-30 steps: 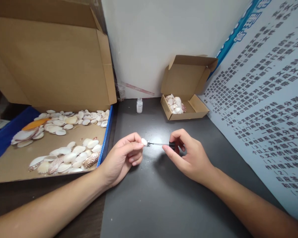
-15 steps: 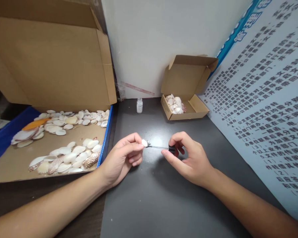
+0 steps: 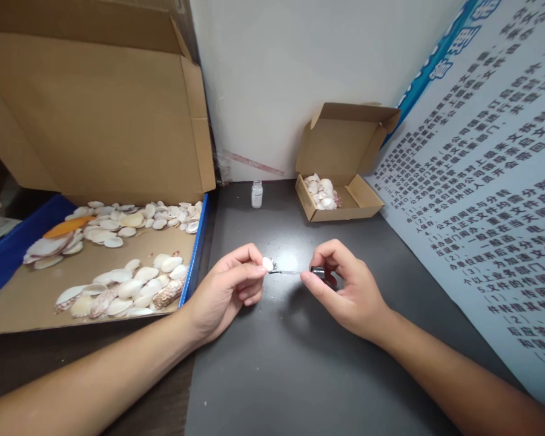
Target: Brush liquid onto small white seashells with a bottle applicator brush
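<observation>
Between thumb and index finger, my left hand (image 3: 234,275) pinches a small white seashell (image 3: 267,264) above the dark table. My right hand (image 3: 345,284) grips the black cap of a brush applicator (image 3: 317,272). Its thin stem points left, and the dark tip is at the lower edge of the shell; whether it touches is too small to tell. Farther back stands a small uncapped glass bottle (image 3: 257,195) with whitish contents. To the left, a blue-sided cardboard box (image 3: 40,309) holds many loose seashells (image 3: 127,289) in two groups.
A small open cardboard box (image 3: 345,213) with a pile of shells (image 3: 322,192) stands at the back right. A white panel (image 3: 318,60) rises behind the table (image 3: 272,375). On the right leans a printed board (image 3: 490,200) with Chinese text.
The applicator's tip has shifted slightly down along the shell's edge, and its cap has tilted in my right hand. The view has moved slightly; my left hand still pinches the shell.
</observation>
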